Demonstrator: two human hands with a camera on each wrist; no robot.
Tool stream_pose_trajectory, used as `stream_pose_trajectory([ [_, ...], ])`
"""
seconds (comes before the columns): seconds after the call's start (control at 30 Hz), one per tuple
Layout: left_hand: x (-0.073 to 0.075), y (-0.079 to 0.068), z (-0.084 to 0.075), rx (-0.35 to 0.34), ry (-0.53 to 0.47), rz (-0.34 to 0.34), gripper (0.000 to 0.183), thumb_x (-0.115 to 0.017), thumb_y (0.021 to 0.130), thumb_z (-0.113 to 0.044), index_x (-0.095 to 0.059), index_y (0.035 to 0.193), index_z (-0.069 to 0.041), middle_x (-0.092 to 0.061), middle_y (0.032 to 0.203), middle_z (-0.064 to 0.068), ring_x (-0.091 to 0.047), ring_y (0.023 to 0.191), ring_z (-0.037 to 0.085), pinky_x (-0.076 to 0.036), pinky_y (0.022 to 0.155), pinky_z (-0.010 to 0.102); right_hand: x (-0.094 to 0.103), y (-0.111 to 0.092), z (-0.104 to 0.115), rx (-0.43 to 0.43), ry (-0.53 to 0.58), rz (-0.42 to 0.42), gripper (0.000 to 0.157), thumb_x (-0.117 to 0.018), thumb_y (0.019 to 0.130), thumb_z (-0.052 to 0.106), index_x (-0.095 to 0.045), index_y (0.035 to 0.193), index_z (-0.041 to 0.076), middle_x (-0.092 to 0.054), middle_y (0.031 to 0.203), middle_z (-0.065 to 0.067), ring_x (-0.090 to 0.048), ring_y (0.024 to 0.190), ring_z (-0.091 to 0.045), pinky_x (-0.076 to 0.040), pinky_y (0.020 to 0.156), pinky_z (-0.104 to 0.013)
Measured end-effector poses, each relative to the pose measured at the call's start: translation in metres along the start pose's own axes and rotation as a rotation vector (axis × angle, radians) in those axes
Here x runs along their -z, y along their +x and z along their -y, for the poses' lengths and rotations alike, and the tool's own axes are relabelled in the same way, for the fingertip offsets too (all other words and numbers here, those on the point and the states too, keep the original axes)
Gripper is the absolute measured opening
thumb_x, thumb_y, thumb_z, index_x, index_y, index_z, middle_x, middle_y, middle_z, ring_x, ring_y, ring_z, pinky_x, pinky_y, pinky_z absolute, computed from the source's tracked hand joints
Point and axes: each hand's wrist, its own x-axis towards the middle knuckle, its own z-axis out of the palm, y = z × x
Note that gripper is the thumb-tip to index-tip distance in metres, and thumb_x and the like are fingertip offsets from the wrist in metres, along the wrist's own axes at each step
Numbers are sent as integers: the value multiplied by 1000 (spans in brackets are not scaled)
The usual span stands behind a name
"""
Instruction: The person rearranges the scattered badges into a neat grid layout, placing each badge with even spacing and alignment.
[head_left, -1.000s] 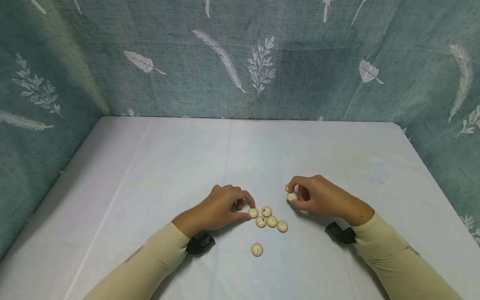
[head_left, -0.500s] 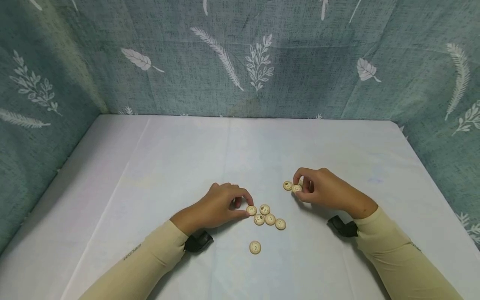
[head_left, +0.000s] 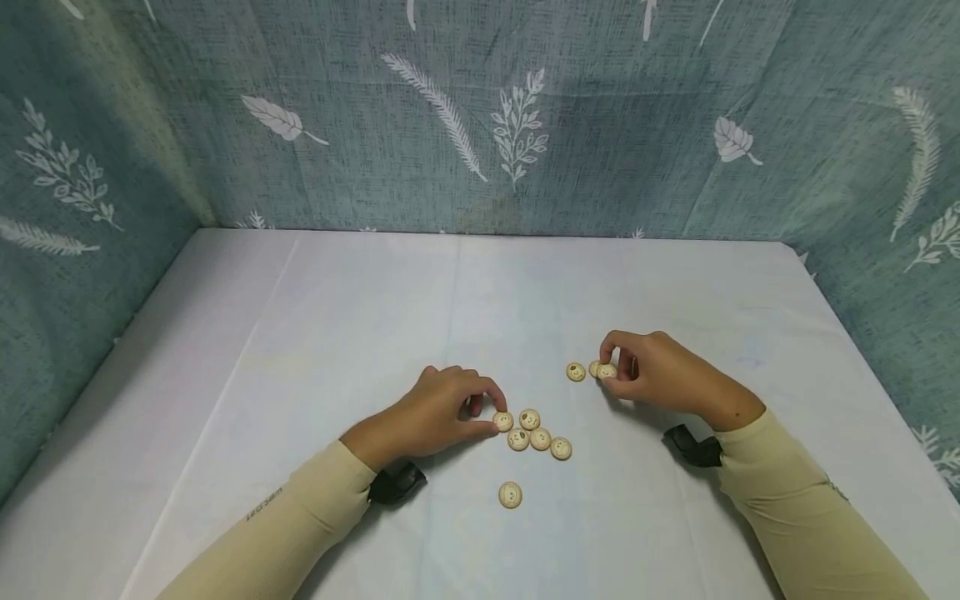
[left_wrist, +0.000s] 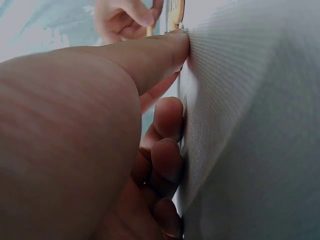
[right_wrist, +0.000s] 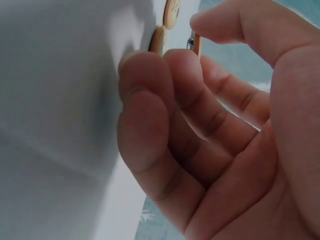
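Observation:
My left hand (head_left: 423, 417) rests on the white table and pinches a small round wooden disc (head_left: 503, 422) between thumb and forefinger, at the left end of a loose cluster. Dark marks show on its pale face. My right hand (head_left: 656, 371), farther back and to the right, pinches another wooden disc (head_left: 606, 372) by its edge. In the right wrist view that disc (right_wrist: 197, 46) appears edge-on, with a shiny dark bit on one side. Just left of the fingers lies a partly covered disc (head_left: 594, 368). One more marked disc (head_left: 575, 372) sits beside it, slightly apart.
Several like discs make up the cluster, among them an upper one (head_left: 529, 419) and a right-hand one (head_left: 561, 448). A lone disc (head_left: 510, 495) lies nearer the front. Green leaf-patterned cloth (head_left: 337, 125) hangs behind the white table (head_left: 337, 317).
The right hand has moved right and slightly away from me with its disc. Two discs it partly covered show more now. My left hand keeps its place on its disc.

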Motion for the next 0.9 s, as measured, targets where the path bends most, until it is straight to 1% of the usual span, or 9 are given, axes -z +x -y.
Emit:
stream_pose_trajectory([
  [0.17, -3, -1, 2, 2, 3, 20, 17, -77, 87, -37, -67, 101, -34, -51, 76, -18, -46, 75, 3, -30, 79, 35, 0, -1, -6, -39, 18, 32, 17, -71, 87, 9, -59, 99, 10, -56, 65, 5, -50, 54, -7, -41, 53, -23],
  [0.37, -1, 0, 1, -5, 8, -8, 18, -79, 86, -37, -67, 99, -34, -51, 76, -17, -46, 75, 4, -31, 79, 36, 5, 0, -14, -50, 13, 9, 17, -71, 87, 8, -59, 99, 11, -56, 65, 4, -51, 53, -9, -41, 51, -24],
  [0.57, -2, 0, 1, 4, 3, 17, 17, -78, 87, -37, -67, 101, -34, -51, 77, -17, -46, 76, 4, -30, 80, 36, 7, -1, -20, -72, 18, 41, 16, -70, 88, 9, -60, 100, 10, -56, 64, 4, -51, 53, -9, -40, 51, -24],
  [0.77, 0, 1, 1, -12, 10, -13, 17, -79, 86, -36, -67, 99, -34, -51, 76, -17, -46, 74, 4, -31, 80, 36, 9, 0, -22, -84, 9, 29, 14, -70, 88, 10, -60, 99, 10, -56, 64, 3, -51, 54, -11, -40, 51, -25],
  [0.9, 0, 1, 0, -10, 9, 2, 17, -78, 87, -36, -67, 100, -33, -52, 76, -17, -45, 74, 4, -31, 80, 36, 9, 0, -24, -99, 14, 43, 14, -70, 89, 11, -60, 99, 11, -55, 64, 3, -50, 55, -10, -41, 52, -25],
])
